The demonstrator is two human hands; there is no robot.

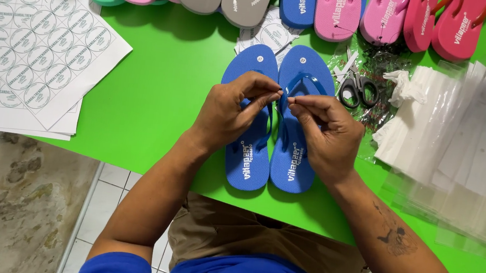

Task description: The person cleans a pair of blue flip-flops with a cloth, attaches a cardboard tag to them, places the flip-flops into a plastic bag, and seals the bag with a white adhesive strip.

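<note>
A pair of blue flip-flops lies side by side on the green table, the left flip-flop and the right flip-flop, each with a small round sticker near the toe. My left hand and my right hand hover over the straps, fingertips pinched together where the two straps meet. Something very small sits between the fingertips; I cannot tell what it is.
Sheets of round stickers lie at the left edge. A row of flip-flops in pink, grey, blue, green and red lines the far edge. Black scissors lie right of the blue pair. Clear plastic bags are stacked at the right.
</note>
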